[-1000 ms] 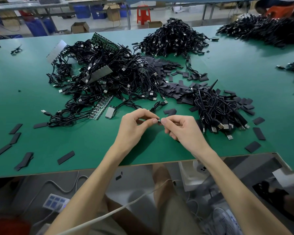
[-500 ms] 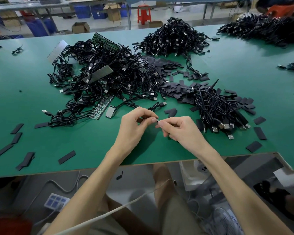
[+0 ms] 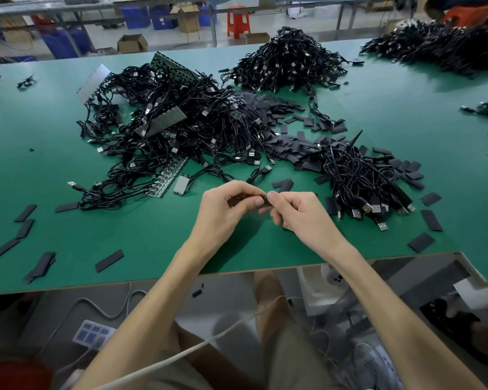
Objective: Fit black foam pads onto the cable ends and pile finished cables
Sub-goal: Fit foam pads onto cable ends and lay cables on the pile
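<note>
1. We pinch one small black piece (image 3: 266,200) between left grip (image 3: 226,209) and right grip (image 3: 302,218), probably for alignment.
2. Cable pile (image 3: 361,175) just right of them: short drop.
3. Foam pads (image 3: 283,184) just beyond.

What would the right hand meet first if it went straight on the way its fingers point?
Almost at once the left hand: only the small black piece that both pinch lies between.

The left forearm (image 3: 158,294) and right forearm (image 3: 378,299) cross the table's near edge (image 3: 96,286), bare and angled inward; the left hand (image 3: 223,213) and right hand (image 3: 303,218) meet just beyond that edge; both have curled fingers; thumbs and forefingers pinch one small black piece (image 3: 266,201) between them.
</note>
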